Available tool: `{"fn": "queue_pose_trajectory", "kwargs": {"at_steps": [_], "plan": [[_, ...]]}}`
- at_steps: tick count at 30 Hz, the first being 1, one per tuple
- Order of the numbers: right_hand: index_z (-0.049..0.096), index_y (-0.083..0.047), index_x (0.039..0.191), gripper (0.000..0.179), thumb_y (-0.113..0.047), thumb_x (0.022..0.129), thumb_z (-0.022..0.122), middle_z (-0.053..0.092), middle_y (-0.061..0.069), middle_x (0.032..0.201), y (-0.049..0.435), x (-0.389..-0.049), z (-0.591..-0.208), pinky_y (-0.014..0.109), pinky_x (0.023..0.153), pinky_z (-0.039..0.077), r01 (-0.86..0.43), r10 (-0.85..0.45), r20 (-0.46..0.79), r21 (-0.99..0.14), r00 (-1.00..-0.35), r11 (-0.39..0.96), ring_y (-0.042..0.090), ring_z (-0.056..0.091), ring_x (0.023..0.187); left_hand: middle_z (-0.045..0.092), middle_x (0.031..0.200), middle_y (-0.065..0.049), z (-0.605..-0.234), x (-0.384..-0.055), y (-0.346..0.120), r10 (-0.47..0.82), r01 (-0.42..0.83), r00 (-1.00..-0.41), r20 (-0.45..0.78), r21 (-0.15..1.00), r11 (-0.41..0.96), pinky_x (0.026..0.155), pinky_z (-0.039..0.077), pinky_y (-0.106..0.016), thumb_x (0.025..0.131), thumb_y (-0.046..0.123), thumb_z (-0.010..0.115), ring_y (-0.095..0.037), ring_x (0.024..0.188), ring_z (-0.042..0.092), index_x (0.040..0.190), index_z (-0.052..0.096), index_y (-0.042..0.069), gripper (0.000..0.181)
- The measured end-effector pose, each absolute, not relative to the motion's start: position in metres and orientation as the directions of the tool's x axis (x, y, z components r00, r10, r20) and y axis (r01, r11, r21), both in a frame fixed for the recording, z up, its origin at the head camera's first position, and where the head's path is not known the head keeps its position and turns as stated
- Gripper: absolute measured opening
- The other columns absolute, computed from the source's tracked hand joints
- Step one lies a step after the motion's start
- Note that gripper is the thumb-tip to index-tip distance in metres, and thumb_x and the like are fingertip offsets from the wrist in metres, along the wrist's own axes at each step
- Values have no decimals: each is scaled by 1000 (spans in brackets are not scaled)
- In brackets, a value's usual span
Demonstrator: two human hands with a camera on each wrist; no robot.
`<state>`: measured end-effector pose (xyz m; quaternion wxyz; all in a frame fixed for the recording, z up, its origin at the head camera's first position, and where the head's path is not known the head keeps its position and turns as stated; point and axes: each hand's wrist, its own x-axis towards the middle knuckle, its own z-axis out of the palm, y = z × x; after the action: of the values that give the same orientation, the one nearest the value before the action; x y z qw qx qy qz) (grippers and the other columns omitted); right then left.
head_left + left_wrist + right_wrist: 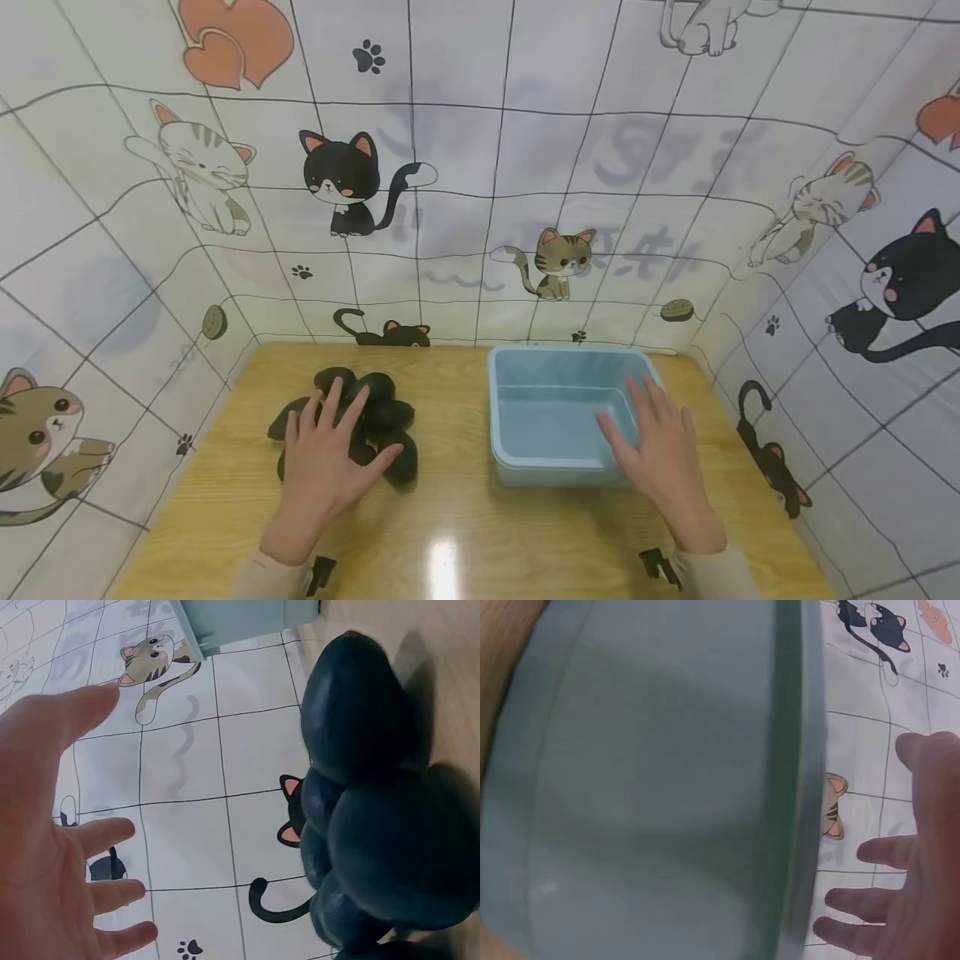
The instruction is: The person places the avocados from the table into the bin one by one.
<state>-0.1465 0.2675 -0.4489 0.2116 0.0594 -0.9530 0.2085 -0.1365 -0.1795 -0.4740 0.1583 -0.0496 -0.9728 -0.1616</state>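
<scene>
A pile of several dark, smooth avocados [402, 458] lies on the left of the table. Over the pile hovers my left hand [322, 467], fingers spread and holding nothing; it hides part of the heap. In the left wrist view a gap shows between this hand [45, 832] and the avocados [356, 705]. To the right stands a light blue rectangular plastic bin [558, 477] with nothing in it. My right hand [663, 454] is above the bin's right side, fingers extended and spread. The right wrist view shows the same hand [930, 862] apart from the bin wall [660, 750].
The wooden table [450, 517] carries the avocados and the bin, with a strip of bare wood between them. White cloth walls [465, 167] printed with cats and grid lines enclose it at the back and both sides. Black straps [321, 575] show at both wrists.
</scene>
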Motion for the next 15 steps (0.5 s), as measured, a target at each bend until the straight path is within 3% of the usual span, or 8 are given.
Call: {"fn": "queue_pose_trajectory", "kwargs": {"at_steps": [7, 15], "plan": [[53, 2, 152, 69, -39, 99, 70, 49, 33, 157, 271, -145, -463, 80, 116, 29, -208, 20, 496, -401, -868, 892, 58, 47, 140, 40, 168, -22, -491, -133, -174, 24, 177, -904, 426, 324, 929, 117, 32, -78, 83, 67, 79, -50, 147, 42, 158, 52, 21, 93], [60, 4, 143, 63, -33, 95, 75, 54, 35, 150, 273, -146, -481, 86, 118, 18, -218, 88, 583, -433, -807, 875, 58, 48, 138, 51, 160, -23, -506, -130, -168, 24, 234, -869, 494, 369, 899, 109, 42, -77, 82, 58, 83, -50, 140, 51, 151, 60, 17, 84]]}}
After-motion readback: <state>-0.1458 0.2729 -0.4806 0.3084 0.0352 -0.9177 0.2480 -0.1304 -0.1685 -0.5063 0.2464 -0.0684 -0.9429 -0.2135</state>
